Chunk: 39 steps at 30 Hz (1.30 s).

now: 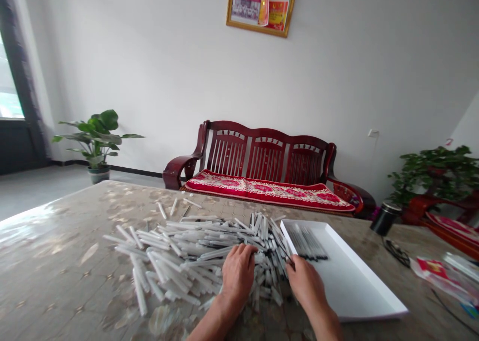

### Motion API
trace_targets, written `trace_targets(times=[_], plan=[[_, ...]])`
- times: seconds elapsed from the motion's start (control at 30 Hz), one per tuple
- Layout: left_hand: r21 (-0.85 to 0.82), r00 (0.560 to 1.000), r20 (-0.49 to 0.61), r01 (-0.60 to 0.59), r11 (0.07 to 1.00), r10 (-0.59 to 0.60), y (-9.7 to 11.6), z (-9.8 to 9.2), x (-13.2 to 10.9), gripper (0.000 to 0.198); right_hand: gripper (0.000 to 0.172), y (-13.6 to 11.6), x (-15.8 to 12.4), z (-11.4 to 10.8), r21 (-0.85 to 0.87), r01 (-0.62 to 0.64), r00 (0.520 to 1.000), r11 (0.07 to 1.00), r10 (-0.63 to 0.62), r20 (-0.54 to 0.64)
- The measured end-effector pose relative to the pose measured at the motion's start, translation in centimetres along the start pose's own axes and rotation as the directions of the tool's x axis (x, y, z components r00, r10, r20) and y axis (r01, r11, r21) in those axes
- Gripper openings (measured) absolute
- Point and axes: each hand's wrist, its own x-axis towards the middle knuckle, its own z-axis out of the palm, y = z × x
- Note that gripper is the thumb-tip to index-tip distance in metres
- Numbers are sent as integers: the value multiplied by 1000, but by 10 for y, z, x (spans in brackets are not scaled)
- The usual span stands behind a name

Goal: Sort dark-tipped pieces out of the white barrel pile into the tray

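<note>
A large loose pile of whitish translucent tubes (pixel 187 251), some with dark tips, lies on the patterned table (pixel 86 276). My left hand (pixel 239 268) is over the right part of the pile, its fingers closed around something dark at the fingertips. Just right of it, my right hand (pixel 305 281) pinches a thin dark stick-like piece by the pile's edge. A white shallow box (pixel 359 276) sits beside my right hand, with a row of slim, dark-tipped clear pieces (pixel 305 241) in its far left corner.
At the right of the table stand a black cylinder (pixel 385 218), a coiled dark cable (pixel 396 252) and a red packet in clear plastic (pixel 432 268). Behind the table is a red wooden bench (pixel 265 156). Potted plants (pixel 98 136) flank it.
</note>
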Motion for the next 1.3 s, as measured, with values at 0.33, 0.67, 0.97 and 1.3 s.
trace_targets(times=[0.33, 0.67, 0.97, 1.3], plan=[[18, 999, 43, -25, 1000, 24, 1, 2, -2, 24, 23, -18, -9, 1, -184, 73, 994, 980, -55, 97], [6, 999, 34, -22, 1000, 22, 1, 3, -2, 24, 27, -24, -16, -4, -177, 30, 997, 984, -15, 80], [-1, 999, 12, -43, 999, 43, 1, 6, -3, 24, 25, -8, -20, -12, -167, -15, 996, 986, 29, 81], [-24, 999, 38, -10, 1000, 11, 4, 5, -5, 27, 22, -1, -16, -17, -23, -82, 996, 996, 81, -35]])
